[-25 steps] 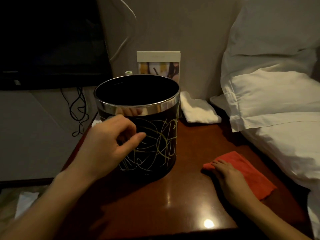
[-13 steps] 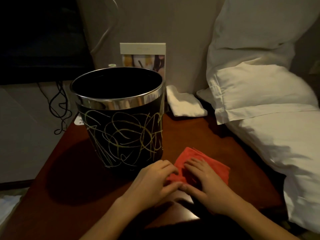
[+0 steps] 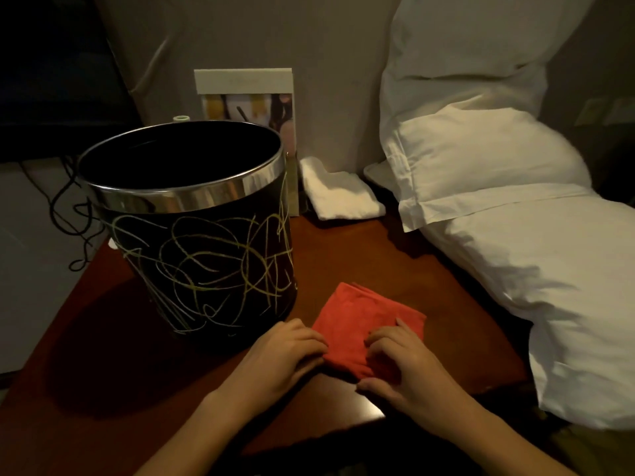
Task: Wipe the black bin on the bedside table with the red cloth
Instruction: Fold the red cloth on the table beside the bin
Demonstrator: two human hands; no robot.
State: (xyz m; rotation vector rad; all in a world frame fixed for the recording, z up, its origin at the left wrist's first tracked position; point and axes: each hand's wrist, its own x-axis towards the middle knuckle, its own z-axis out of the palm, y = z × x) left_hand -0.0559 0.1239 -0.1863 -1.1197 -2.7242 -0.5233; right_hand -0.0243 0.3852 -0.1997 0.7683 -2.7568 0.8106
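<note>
The black bin (image 3: 202,255), with a shiny metal rim and yellow scribble lines, stands upright on the left part of the dark red bedside table (image 3: 395,266). The folded red cloth (image 3: 364,314) lies flat on the table just right of the bin's base. My left hand (image 3: 285,352) holds the cloth's near left edge with curled fingers. My right hand (image 3: 402,359) rests on the cloth's near right part, fingers curled onto the fabric and thumb beside its near edge. Neither hand touches the bin.
A folded white towel (image 3: 340,194) lies at the back of the table beside a standing photo card (image 3: 247,97). White pillows (image 3: 515,207) press against the table's right side. Black cables (image 3: 65,214) hang off to the left.
My left hand left the bin and came over to the red cloth. Both hands drew the cloth closer to the bin and the near edge, and now curl onto its near side.
</note>
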